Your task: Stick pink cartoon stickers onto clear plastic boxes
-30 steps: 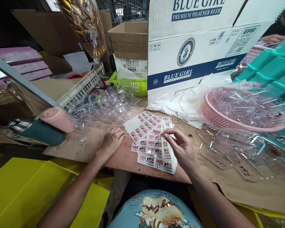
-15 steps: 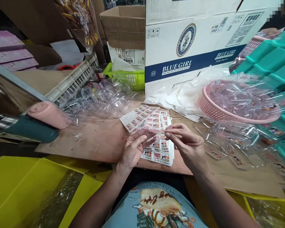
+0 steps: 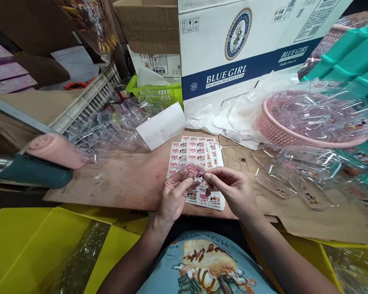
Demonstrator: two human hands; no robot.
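A clear plastic piece [image 3: 191,169] marked with pink lettering was held in the air over the stacked sticker sheets [image 3: 199,152] on the counter [image 3: 131,175]. Its left end was clasped between the thumb and fingers of the left hand [image 3: 172,197]; its right edge was pinched by the closed fingertips of the right hand [image 3: 230,188]. By its look it could be judged light, thin-walled and fairly stiff, slick on its glossy faces and liable to crack if bent hard, so it was best gripped by the edges, clear of the lettering. The sheets were flat, glossy and papery. Similar rounded, transparent pieces [image 3: 309,161] were scattered at right, beside a perforated pink basket [image 3: 270,128].
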